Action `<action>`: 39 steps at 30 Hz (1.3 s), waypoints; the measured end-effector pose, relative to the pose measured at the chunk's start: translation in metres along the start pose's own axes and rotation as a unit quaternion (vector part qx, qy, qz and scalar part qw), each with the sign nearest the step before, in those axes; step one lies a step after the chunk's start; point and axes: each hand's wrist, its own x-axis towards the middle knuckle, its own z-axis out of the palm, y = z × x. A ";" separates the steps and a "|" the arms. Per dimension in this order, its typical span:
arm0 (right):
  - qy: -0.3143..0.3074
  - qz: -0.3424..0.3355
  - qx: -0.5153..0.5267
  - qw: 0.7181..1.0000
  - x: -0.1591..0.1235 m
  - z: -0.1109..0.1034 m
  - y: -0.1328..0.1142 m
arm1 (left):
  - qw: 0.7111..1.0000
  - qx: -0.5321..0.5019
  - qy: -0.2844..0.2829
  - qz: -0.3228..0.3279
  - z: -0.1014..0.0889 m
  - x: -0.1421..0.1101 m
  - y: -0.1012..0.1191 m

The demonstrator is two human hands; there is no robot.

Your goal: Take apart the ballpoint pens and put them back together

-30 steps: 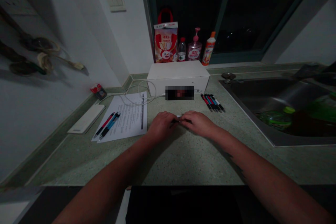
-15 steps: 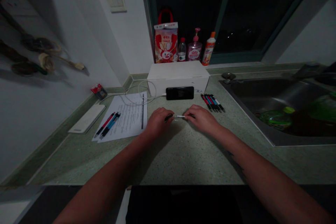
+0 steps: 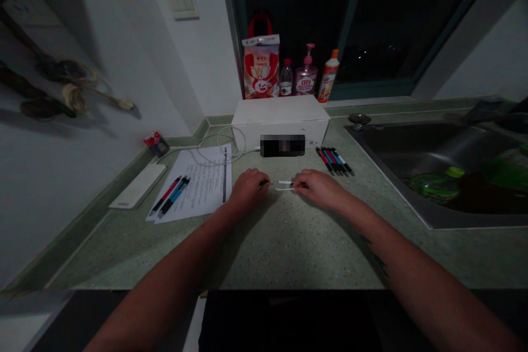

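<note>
My left hand [image 3: 247, 191] rests on the green speckled counter [image 3: 289, 242], fingers closed on a short dark pen part [image 3: 264, 182]. My right hand [image 3: 319, 189] lies a little to its right, pinching the other pen piece with a thin white refill [image 3: 285, 186] sticking out toward the left hand. The two pieces are apart, with a small gap between them. Behind the hands lies a dark phone [image 3: 282, 146] against a white box [image 3: 280, 118].
Several pens [image 3: 335, 161] lie in a row right of the phone. A printed sheet [image 3: 198, 181] with three pens [image 3: 170, 197] lies to the left, beside a white flat box [image 3: 138, 186]. A steel sink [image 3: 445, 170] with green items is at the right. Bottles and a red bag stand on the sill.
The hands were together on one pen a second ago. They have drawn apart, and the pen is now in two pieces with the white refill showing.
</note>
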 end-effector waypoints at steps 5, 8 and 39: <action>-0.039 -0.012 0.003 0.999 0.000 0.005 -0.003 | 1.000 0.011 -0.025 -0.006 0.001 0.001 0.003; -0.035 -0.013 0.005 0.999 0.001 0.005 -0.001 | 1.000 -0.012 -0.007 -0.020 -0.001 0.001 0.002; 0.098 -0.009 0.095 0.991 0.001 0.007 -0.018 | 0.895 -0.436 0.018 -0.097 -0.003 -0.009 0.030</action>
